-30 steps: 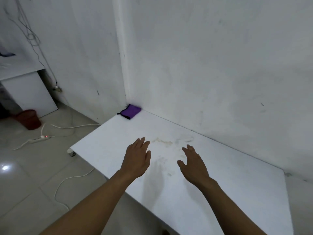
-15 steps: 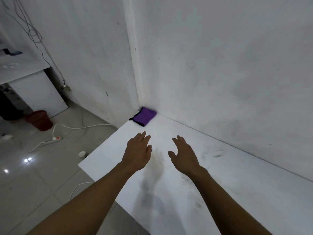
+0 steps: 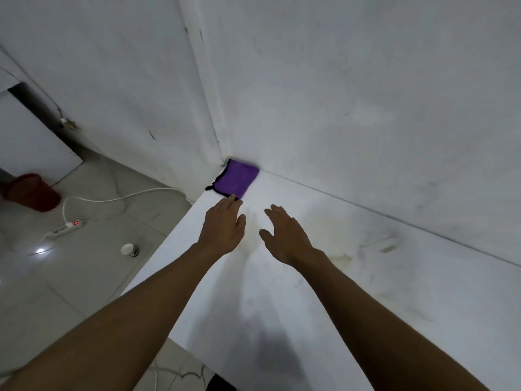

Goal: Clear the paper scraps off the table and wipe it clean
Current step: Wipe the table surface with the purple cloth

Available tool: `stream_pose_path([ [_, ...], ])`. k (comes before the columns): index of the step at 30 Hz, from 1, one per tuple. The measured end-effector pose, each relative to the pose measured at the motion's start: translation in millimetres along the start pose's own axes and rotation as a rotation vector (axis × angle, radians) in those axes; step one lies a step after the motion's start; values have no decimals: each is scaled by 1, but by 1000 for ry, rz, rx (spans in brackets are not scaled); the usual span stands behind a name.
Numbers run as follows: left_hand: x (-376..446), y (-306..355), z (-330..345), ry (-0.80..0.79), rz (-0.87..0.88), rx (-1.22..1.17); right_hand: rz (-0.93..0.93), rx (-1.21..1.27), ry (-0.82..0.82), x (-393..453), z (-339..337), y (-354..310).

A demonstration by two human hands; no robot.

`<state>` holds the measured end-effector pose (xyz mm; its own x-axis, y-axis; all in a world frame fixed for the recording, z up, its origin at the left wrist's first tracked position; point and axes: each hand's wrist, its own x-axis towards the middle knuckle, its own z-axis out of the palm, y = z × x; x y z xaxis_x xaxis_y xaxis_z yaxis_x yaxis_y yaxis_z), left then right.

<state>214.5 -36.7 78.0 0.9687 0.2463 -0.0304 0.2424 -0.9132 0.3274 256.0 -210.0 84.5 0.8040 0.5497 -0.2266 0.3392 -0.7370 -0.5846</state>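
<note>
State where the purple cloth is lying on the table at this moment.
In the head view the purple cloth lies folded in the table's far left corner, where the two walls meet, just beyond the fingers of the left hand.

Both hands are extending palm-down over the white worktop (image 3: 366,320). The left hand (image 3: 224,227) is reaching with straight fingers, its fingertips (image 3: 232,197) lying at the near edge of the folded purple cloth (image 3: 236,179); contact cannot be confirmed. The cloth is sitting in the far corner against both walls. The right hand (image 3: 284,235) is hovering beside the left, fingers relaxed and spread. Yellowish stains (image 3: 342,258) and smudges are showing on the worktop. On the floor are lying a red bin (image 3: 31,191), a power strip (image 3: 66,228) and a small cup (image 3: 128,249).
</note>
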Motion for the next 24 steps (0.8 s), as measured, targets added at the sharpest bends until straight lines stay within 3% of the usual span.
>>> stream_pose_path([
  [8, 83, -58, 49, -259, 4, -66, 228, 79, -76, 28, 67, 10],
  [14, 155, -92, 79, -371, 66, -9, 371, 157, -20, 42, 95, 7],
  [18, 159, -115, 98, -279, 100, 83, 441, 212, 103, 40, 102, 1],
  [24, 86, -131, 104, -187, 205, -241, 492, 318, 172, 23, 115, -14],
])
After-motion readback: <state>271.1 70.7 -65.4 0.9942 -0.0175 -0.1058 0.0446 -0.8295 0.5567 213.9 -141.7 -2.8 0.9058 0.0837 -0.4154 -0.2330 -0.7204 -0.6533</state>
